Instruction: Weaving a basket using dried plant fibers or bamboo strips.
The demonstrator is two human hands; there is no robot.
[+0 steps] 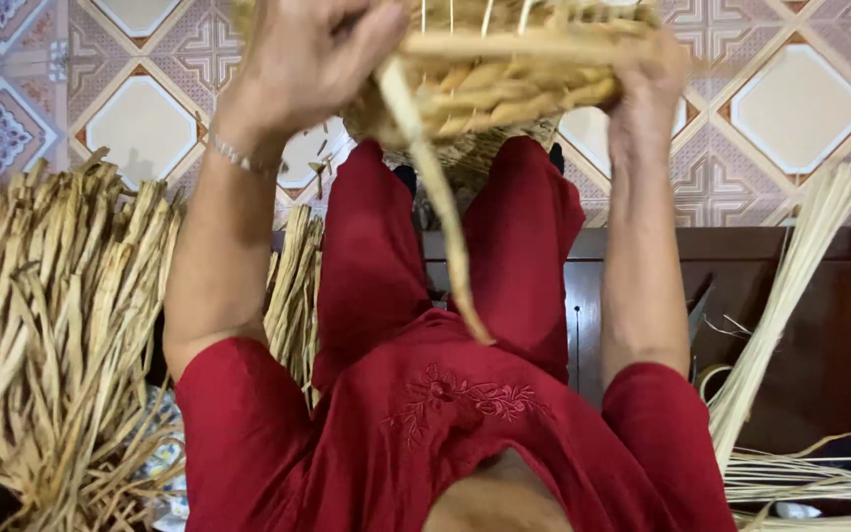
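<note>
Mid-weave on the half-woven basket [504, 89] over my knees: left hand [307, 59] pinching the loose strand [435, 197], right hand [647, 94] gripping the rim, so I'd say tucking comes next.

The basket [504, 89] is pale yellow-brown, woven in plaits. Below it, the clothes [445, 414] are deep red with a small stitched flower pattern. Beside the basket, the floor tiles [800, 108] are cream with brown and pink diamond shapes. The dry straw bundle [51, 325] is tan.

Soft, even indoor light, shadows faint; the raised hands [307, 59] look slightly motion-blurred, perhaps stretched toward the frame's edges.
</note>
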